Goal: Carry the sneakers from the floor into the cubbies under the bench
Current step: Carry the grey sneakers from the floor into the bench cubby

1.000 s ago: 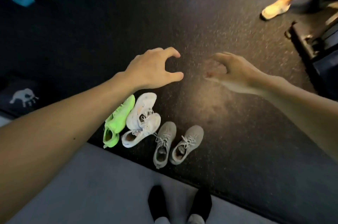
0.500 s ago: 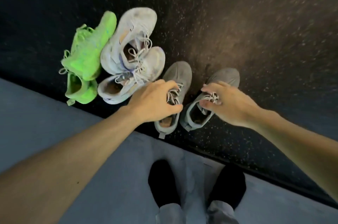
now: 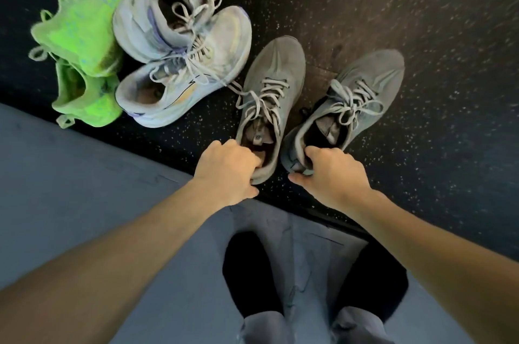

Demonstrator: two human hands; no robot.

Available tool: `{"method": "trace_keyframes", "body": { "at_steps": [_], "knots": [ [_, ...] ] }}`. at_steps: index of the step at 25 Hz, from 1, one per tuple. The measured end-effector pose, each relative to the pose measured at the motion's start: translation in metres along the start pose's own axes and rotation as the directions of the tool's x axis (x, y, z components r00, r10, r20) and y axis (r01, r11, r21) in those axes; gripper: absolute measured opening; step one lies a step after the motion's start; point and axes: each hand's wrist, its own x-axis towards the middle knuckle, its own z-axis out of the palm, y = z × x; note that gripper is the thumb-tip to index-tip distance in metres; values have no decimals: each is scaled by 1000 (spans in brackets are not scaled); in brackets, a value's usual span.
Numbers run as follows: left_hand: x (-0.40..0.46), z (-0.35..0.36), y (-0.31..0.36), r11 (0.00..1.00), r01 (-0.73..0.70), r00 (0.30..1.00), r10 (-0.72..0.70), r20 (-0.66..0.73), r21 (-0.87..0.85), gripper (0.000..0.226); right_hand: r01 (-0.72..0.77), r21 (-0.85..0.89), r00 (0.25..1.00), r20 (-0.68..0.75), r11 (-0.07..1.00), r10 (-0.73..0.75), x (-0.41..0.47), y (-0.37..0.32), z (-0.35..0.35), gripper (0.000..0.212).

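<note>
My left hand (image 3: pixel 227 172) grips the heel collar of the left grey sneaker (image 3: pixel 269 96); my right hand (image 3: pixel 334 175) grips the right grey sneaker (image 3: pixel 354 102) likewise; both rest on the speckled floor (image 3: pixel 421 20).

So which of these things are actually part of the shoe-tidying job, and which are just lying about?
Part of the job:
left hand and right hand, each gripping a grey sneaker
white sneakers
green sneakers

Just there:
speckled floor
blue mat
</note>
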Motion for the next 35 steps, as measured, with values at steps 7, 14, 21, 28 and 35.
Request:
{"method": "trace_keyframes", "body": {
  "at_steps": [7,14,21,28,35],
  "knots": [
    [-12,-12,2,999,-13,987,6,-160,-40,16,18,107,977,-212,994,5,-10,-3,-5,22],
    [-33,-98,1,979,-49,968,-2,-252,-197,8,160,174,928,-363,972,-88,-44,0,-81,22],
    [-99,-263,3,959,-74,875,-69,-478,-273,11,259,-4,811,-542,966,-220,-105,-34,-266,16],
    [-219,-495,8,988,-102,726,-5,-688,-115,11,291,-169,612,-724,942,-319,-225,-97,-472,18],
    [-396,-726,14,994,-111,566,50,-823,-15,14,283,-366,347,-823,887,-450,-373,-181,-688,21]
  ]
}}
